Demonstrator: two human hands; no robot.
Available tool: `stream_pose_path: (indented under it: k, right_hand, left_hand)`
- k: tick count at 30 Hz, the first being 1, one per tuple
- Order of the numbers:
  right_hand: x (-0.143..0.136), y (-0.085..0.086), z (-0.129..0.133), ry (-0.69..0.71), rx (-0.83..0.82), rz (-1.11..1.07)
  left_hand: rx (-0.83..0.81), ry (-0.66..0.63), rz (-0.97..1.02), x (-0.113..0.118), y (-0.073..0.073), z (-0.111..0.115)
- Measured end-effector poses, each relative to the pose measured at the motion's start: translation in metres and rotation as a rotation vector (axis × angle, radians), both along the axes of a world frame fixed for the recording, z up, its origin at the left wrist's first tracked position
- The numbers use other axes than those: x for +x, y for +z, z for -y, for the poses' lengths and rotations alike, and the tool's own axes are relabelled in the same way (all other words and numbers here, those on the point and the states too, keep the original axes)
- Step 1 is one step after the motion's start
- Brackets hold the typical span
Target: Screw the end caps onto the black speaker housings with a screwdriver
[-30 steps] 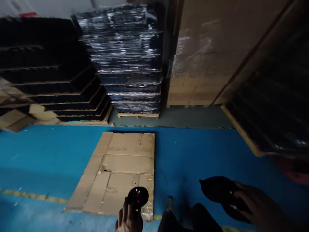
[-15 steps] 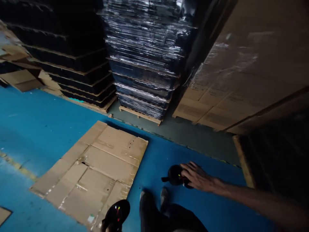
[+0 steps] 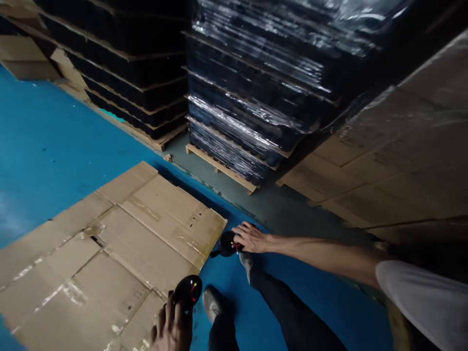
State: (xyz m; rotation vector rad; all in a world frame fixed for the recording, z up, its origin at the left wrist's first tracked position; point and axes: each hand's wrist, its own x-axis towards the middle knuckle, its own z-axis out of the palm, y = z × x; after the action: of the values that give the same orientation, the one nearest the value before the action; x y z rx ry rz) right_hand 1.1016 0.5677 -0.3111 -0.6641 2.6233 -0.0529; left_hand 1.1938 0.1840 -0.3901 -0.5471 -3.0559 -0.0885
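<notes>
My left hand (image 3: 173,324), low in the view, has its fingers wrapped round a black round part (image 3: 187,288). Small red, yellow and white details, perhaps wires, show on that part's face. Farther up and to the right, my right hand (image 3: 250,237) grips a similar black part (image 3: 226,242) from its right side. A short black tab sticks out from this second one, toward the left. Both parts are held above the floor, close to the right edge of a large flattened cardboard sheet (image 3: 161,229). Their exact kind cannot be made out.
A plastic-wrapped stack (image 3: 241,107) of dark goods stands on a wooden pallet (image 3: 219,168) ahead. Left of it rises another dark layered stack (image 3: 142,92). Cardboard boxes (image 3: 365,165) are piled at right. My shoes (image 3: 214,303) are on the blue floor (image 3: 73,131).
The view has shifted. My right hand has moved left with its black part, toward the cardboard. My left hand has come farther into view, holding the other part.
</notes>
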Motion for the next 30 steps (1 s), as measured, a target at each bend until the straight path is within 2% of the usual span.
stream_pose_path:
  k: [3, 7, 10, 13, 18, 23, 27, 30]
  right_hand:
    - [-0.043, -0.056, -0.004, -0.021, 0.001, 0.001]
    - [-0.089, -0.127, -0.008, -0.148, 0.015, -0.066]
    - [-0.116, -0.173, -0.011, -0.259, 0.025, -0.126]
    - [-0.138, -0.210, -0.015, -0.329, 0.022, -0.175]
    - [-0.154, -0.258, -0.013, -0.358, -0.006, -0.245]
    - [-0.141, -0.296, -0.012, -0.347, -0.042, -0.313]
    - [-0.130, -0.314, -0.018, -0.329, -0.103, -0.358]
    - [-0.132, -0.313, -0.023, -0.308, -0.151, -0.338]
  left_hand:
    - [0.011, 0.021, 0.052, -0.033, -0.050, -0.019]
    - [0.024, 0.062, 0.006, -0.071, -0.118, -0.042]
    - [0.009, 0.067, -0.050, -0.094, -0.156, -0.059]
    - [0.011, 0.050, -0.082, -0.116, -0.184, -0.074]
    - [0.033, 0.036, -0.131, -0.153, -0.219, -0.092]
    - [0.031, -0.007, -0.220, -0.181, -0.237, -0.100]
    - [0.063, -0.044, -0.311, -0.190, -0.245, -0.105]
    - [0.072, -0.059, -0.309, -0.193, -0.248, -0.110]
